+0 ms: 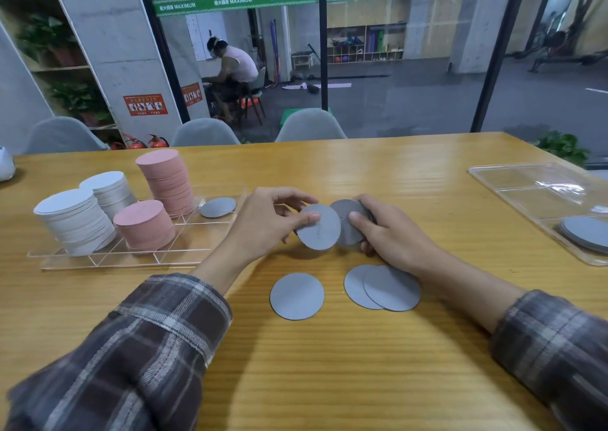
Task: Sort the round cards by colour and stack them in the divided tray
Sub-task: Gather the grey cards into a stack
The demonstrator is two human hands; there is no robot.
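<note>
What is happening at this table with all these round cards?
A person is sorting round cards by colour. The left hand pinches one grey card, and the right hand holds a small grey stack beside it. The divided tray holds two white stacks, two pink stacks and a single grey disc. Three loose grey cards lie on the table nearer the person.

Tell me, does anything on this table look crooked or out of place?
Yes. The tall pink stack in the divided tray leans sideways, its cards fanned, and the front white stack slants too. A few grey cards sit apart in a clear tray at far right.
</note>
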